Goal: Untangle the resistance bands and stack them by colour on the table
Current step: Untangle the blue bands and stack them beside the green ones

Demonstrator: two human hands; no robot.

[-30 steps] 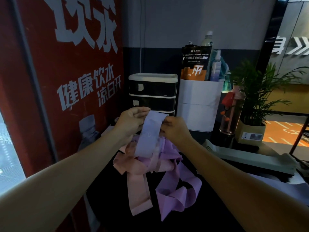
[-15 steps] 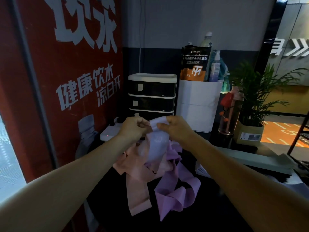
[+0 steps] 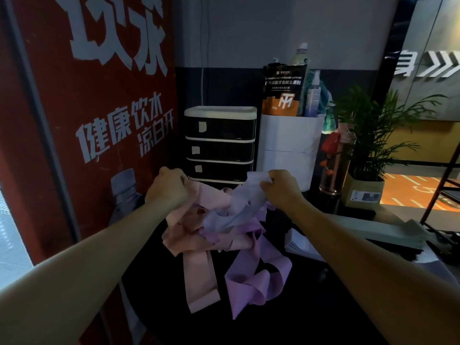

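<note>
The bands sit in one knotted heap in the lower middle of the frame, on a dark table (image 3: 154, 282). A pale lilac band (image 3: 239, 207) runs up out of the top of the heap; pink bands (image 3: 199, 270) spill to the left and down toward the near edge, and a deeper purple band (image 3: 256, 285) loops to the lower right. All three colours cross one another in the centre, so nothing is sorted yet.

The left hand (image 3: 168, 191) is fisted around an end of a pink band at centre left. The right hand (image 3: 278, 189) pinches the top end of the lilac band, just right of centre. The hands are apart, with the bands drawn between them over the heap.

To my eye, the risk is in pulling outward like this. If the lilac band is threaded through a pink loop, more tension could cinch the knot instead of freeing it. A hard tug might also drag the whole heap off the near edge, where the pink and purple tails already hang close.

Behind the hands stand a black drawer unit (image 3: 220, 145) and a white bin (image 3: 288, 148); a glass bottle (image 3: 334, 168) and a potted plant (image 3: 371, 145) sit at right, near enough that a snapping band could knock the bottle.
</note>
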